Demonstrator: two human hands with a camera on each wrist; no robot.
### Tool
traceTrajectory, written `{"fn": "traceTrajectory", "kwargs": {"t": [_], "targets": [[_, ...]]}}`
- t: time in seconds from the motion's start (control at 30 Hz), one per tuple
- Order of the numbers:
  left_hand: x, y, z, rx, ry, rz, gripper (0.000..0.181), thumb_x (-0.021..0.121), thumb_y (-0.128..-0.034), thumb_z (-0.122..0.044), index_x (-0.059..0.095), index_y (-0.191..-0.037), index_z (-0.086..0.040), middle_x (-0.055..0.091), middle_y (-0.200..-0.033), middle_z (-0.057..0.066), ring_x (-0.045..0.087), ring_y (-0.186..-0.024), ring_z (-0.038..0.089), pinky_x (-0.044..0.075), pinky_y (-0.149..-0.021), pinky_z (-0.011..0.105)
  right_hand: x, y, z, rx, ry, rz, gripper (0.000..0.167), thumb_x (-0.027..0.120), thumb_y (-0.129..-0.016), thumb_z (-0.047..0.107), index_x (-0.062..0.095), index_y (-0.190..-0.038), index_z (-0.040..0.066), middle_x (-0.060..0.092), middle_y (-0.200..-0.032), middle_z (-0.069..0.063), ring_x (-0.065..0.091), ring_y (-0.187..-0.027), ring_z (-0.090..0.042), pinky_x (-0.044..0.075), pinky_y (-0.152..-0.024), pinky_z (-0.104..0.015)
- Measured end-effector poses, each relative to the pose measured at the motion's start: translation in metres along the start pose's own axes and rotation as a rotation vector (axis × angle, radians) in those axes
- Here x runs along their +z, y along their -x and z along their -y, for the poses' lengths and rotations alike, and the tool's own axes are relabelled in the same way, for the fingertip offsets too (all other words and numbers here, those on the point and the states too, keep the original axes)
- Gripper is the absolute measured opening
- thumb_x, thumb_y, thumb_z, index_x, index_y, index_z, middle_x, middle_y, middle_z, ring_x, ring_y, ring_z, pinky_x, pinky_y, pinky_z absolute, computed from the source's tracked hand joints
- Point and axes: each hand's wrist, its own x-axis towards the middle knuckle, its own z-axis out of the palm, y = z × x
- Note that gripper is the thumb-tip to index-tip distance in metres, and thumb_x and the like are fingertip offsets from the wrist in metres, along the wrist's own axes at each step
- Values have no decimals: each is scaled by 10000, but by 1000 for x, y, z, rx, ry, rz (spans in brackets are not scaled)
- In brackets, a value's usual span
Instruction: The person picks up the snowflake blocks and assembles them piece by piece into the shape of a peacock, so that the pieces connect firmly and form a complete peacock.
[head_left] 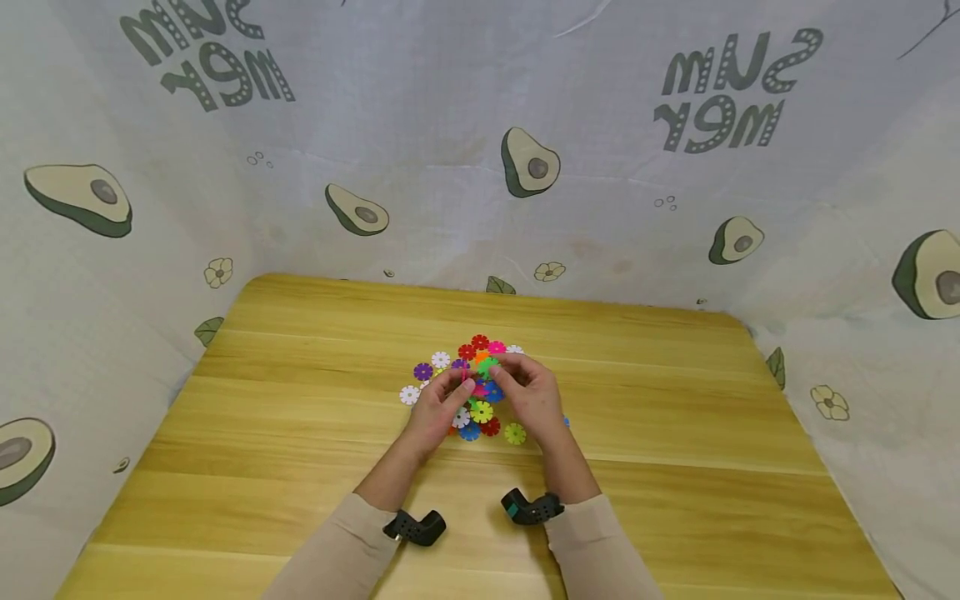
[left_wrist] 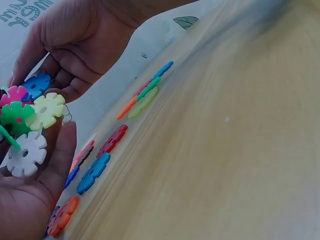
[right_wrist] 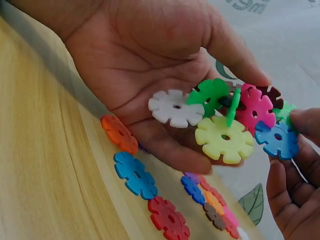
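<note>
The left hand (head_left: 433,417) pinches a cluster (right_wrist: 225,128) of notched discs between thumb and fingers. Facing it, the right hand (head_left: 537,402) pinches a green disc (head_left: 488,365) at the cluster's edge. Loose discs lie on the table (head_left: 300,417) under both hands: a purple disc (head_left: 423,372) left of the left hand, red discs (head_left: 480,342) beyond the fingertips.
</note>
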Motion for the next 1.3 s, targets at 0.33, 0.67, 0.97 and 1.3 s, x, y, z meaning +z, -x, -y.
{"fn": "traceTrajectory", "kwargs": {"t": [0.33, 0.67, 0.97, 1.3], "targets": [[0, -2, -2, -49, 97, 29, 378, 518, -1072, -261, 536, -1340, 6, 581, -1315, 198, 616, -1051, 145, 621, -884, 344, -5, -5, -4, 78, 47, -1, 248, 692, -982, 190, 719, -1177, 39, 715, -997, -129, 616, -870, -146, 533, -740, -190], [-3, -1, -4, -76, 177, 30, 403, 524, -1069, -282, 479, -1395, -49, 547, -1331, 159, 617, -993, 149, 643, -672, 339, -5, -6, -4, 53, 7, 26, 238, 668, -997, 180, 734, -1159, 18, 736, -1022, -134, 695, -913, -154, 576, -794, -195], [-15, -6, -4, -38, 175, -95, 378, 583, -1040, -279, 540, -1323, -31, 603, -1100, 53, 599, -848, 143, 606, -573, 270, 11, -6, -32, -159, 446, 120, 276, 585, -1039, 134, 695, -1290, 103, 725, -1258, -99, 587, -1244, -342, 439, -1114, -495], [-15, -3, -6, 59, -17, -83, 351, 554, -1056, -251, 605, -1322, -28, 650, -1313, 165, 621, -1153, 204, 507, -974, 189, 15, -2, -31, -305, 772, 86, 263, 783, -892, 149, 744, -1133, 53, 731, -1136, -123, 553, -1194, -366, 339, -1135, -539]]}}
